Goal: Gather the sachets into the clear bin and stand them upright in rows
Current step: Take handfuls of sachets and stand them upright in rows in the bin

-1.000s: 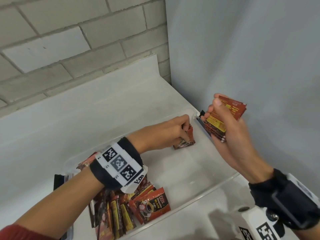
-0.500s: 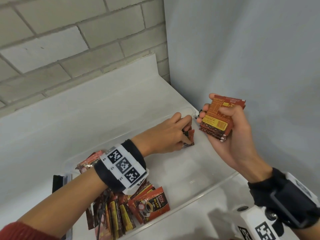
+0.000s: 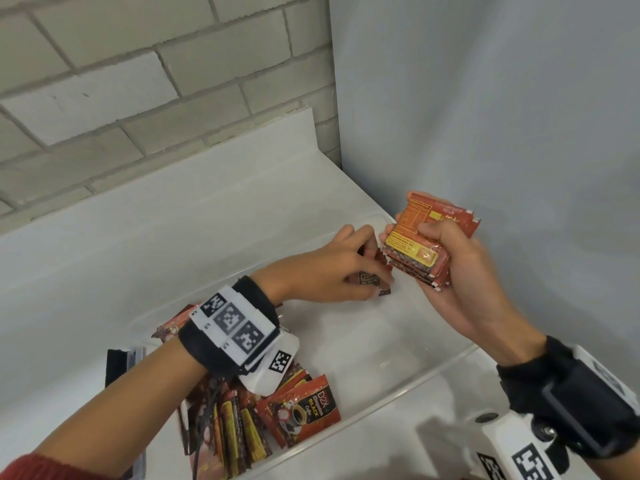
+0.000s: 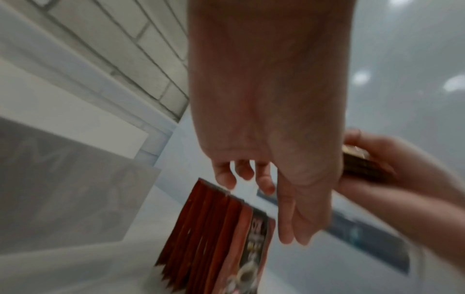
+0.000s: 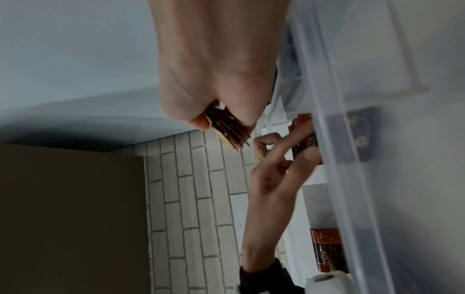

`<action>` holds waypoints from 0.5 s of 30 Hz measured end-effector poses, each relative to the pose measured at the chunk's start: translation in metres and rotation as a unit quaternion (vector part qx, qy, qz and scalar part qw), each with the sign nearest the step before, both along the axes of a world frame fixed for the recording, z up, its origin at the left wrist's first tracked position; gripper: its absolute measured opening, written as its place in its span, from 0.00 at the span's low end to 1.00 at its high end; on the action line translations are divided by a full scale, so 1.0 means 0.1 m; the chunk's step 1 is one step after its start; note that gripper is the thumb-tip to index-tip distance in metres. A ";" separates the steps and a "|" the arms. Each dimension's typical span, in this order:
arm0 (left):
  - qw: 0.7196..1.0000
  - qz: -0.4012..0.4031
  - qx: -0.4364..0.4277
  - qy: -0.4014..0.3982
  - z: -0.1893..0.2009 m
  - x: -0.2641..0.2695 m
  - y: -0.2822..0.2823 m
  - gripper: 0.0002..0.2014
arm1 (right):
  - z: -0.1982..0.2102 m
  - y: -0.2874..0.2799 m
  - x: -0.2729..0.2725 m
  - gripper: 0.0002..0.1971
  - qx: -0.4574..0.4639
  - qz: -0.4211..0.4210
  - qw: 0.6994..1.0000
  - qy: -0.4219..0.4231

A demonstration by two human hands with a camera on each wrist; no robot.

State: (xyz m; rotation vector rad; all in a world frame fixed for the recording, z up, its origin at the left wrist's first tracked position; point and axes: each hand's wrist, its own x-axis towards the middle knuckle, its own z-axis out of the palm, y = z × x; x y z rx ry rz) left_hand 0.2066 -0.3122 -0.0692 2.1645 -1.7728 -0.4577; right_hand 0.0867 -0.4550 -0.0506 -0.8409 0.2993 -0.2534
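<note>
Sachets standing upright (image 4: pixel 214 234) in the clear bin (image 3: pixel 398 382) show only from the left wrist, apparently steadied by the relaxed left hand (image 3: pixel 332 268), while the right hand (image 3: pixel 460 271) grips a stack (image 3: pixel 420 251) near loose sachets (image 3: pixel 298 414).

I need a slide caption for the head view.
Right hand grips stacked red sachets; left hand steadies upright ones in clear plastic bin.

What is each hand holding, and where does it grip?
Right hand grips a stack of sachets around its middle. Left hand touches the upright sachets in the clear bin; its grip is unclear.
</note>
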 end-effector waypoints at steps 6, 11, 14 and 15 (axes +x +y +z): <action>0.964 0.134 -0.121 0.197 0.45 0.06 0.09 0.10 | 0.01 0.03 0.00 0.17 -0.050 0.032 0.998 -0.016; 0.923 0.158 -0.156 0.313 0.60 -0.10 0.06 0.18 | 0.02 0.04 -0.02 0.16 -0.054 0.060 0.996 -0.043; 0.908 0.166 -0.174 0.344 0.56 -0.12 0.05 0.21 | 0.01 0.05 -0.02 0.16 -0.050 0.071 0.995 -0.050; 0.902 0.166 -0.180 0.355 0.57 -0.13 0.05 0.21 | 0.01 0.05 -0.02 0.16 -0.049 0.073 0.995 -0.053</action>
